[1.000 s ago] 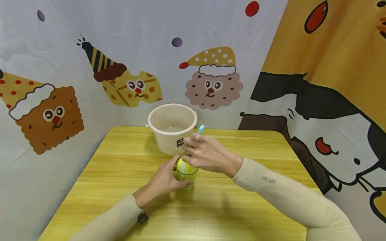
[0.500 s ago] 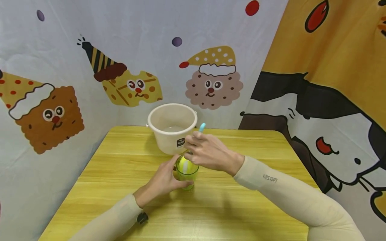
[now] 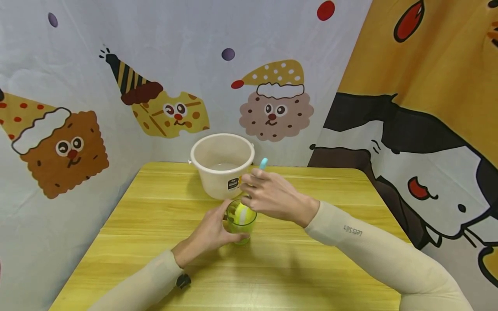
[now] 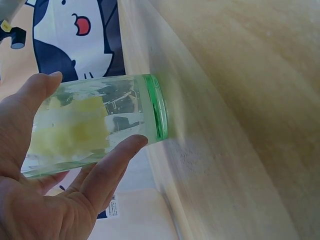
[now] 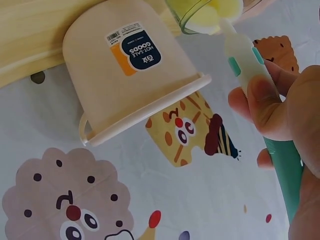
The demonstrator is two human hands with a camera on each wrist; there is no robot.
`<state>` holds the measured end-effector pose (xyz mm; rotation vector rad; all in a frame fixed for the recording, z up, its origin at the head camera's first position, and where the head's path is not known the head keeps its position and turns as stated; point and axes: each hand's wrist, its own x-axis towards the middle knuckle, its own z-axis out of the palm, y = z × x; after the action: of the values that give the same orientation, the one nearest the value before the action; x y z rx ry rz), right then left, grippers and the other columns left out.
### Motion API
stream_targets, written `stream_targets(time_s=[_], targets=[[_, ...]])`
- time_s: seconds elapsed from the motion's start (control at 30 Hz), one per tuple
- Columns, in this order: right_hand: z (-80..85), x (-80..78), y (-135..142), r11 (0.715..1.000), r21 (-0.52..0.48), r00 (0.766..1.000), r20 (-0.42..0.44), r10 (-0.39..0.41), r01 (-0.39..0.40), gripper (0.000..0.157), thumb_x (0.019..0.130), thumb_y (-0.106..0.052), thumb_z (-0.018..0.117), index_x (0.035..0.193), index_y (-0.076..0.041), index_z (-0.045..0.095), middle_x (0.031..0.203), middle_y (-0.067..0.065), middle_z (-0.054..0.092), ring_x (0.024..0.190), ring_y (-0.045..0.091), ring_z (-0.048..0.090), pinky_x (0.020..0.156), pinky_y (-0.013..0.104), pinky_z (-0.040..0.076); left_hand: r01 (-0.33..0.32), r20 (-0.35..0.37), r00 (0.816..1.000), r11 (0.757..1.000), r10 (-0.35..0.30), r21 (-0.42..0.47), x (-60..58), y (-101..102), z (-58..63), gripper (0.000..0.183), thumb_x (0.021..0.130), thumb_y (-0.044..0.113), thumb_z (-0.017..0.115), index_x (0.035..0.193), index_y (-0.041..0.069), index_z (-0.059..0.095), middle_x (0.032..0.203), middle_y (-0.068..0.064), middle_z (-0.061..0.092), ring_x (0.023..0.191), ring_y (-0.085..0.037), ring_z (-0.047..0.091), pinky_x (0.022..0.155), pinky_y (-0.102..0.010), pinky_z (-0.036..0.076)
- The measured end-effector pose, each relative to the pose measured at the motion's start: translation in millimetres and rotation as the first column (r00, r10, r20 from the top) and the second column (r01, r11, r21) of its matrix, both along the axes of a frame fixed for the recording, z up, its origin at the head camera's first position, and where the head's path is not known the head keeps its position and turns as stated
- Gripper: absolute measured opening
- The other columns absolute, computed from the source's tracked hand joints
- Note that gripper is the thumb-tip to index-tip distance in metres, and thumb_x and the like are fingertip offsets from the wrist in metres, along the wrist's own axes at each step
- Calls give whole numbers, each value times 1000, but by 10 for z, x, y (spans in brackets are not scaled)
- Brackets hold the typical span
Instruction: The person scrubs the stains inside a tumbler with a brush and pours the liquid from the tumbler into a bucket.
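Fingers round teal handle, yellow sponge blurred through green glass

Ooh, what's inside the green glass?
The green glass has a yellow-and-white scrubber head inside, on a handle held by the right hand. Seen from above, that hand covers part of the scrubber head; I can't tell if there's water.

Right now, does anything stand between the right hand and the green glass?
Nothing visible blocks it. Only the brush that the right hand grips spans the gap, its yellow head inside the green glass. The left hand holds the glass; the pale bucket stands farther back.
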<state>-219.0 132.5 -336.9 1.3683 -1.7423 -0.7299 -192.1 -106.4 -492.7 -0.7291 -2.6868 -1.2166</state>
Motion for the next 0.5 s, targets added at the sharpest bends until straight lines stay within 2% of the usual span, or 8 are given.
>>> stream_targets(time_s=[0.27, 0.5], targets=[[-1, 28, 33, 1000, 3, 1000, 13, -6, 6, 11, 96, -39, 92, 92, -35, 82, 108, -14, 81, 111, 16, 58, 105, 34, 38, -1, -3, 1000, 1000, 1, 3, 6, 10, 10, 87, 81, 41, 109, 151, 20, 60, 128, 0, 81, 112, -18, 80, 94, -32, 66], [4, 70, 54, 1000, 2, 999, 53, -9, 9, 10, 95, -39, 93, 94, -36, 84, 105, -16, 81, 107, 15, 58, 104, 33, 41, 2, 3, 1000, 1000, -2, 12, 14, 17, 13, 88, 81, 39, 110, 151, 20, 61, 128, 0, 81, 111, -17, 79, 92, -31, 67]])
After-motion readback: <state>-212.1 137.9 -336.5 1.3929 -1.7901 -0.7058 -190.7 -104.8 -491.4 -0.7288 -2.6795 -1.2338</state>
